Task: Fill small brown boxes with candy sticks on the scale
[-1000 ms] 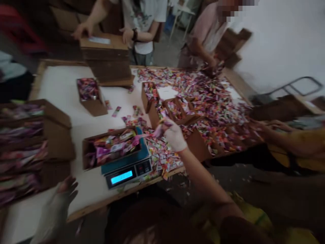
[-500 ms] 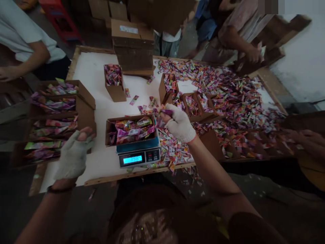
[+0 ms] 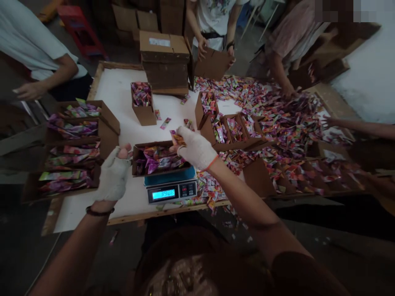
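A cardboard box filled with wrapped candy packets stands on a digital scale with a lit blue display. Over the box's right half is my right hand, in a white fingerless glove, pinching a small orange and purple candy packet. My left hand, gloved the same way, hovers just left of the box. Its bare fingertips are loosely bent near the box's left wall, and nothing shows in them. Whether they touch the wall I cannot tell.
Filled boxes stand at the left, and one box is farther back. A large heap of candy packets covers the table's right side, with more boxes among it. Stacked cartons stand behind. Several co-workers are around the table; one holds cardboard.
My right hand has moved left with a packet, from beside the box to above it. My left hand has come right, closer to the box. The large dark cardboard at the back has lowered.
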Demonstrator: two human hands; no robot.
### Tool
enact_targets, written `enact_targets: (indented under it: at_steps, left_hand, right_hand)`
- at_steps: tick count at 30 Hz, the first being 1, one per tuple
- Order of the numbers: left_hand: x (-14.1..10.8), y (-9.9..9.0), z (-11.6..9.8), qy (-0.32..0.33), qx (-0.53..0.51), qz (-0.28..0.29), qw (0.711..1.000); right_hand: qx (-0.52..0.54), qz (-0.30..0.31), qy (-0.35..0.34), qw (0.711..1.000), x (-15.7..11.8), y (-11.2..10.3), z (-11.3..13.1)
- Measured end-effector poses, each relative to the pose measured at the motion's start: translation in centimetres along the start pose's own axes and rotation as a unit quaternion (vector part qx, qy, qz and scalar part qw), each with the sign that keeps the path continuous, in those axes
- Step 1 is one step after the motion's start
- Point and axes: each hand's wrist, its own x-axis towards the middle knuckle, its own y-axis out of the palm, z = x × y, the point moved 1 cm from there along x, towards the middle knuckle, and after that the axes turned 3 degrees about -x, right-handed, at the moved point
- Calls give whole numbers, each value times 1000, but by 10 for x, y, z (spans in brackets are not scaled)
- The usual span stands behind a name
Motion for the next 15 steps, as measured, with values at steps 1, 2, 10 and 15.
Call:
enact_targets:
  at_steps: [1,2,10,15]
  left_hand:
    - [-1,-3,1,-4,3,-3,1000]
    - [-2,-8,3,-8,5,-9,1000]
    - [-12,-67,22,-84,54,-100,990]
    - [1,-60,22,-72,29,-78,994]
  right_hand:
    - [25,-23,1,999,-6,-4,-8]
    - [48,-50,-4,998,-13,-8,-18]
    - [73,-154,-16,985,-69,-45,-70]
    - [61,-139,-32,988,-65,-44,-61]
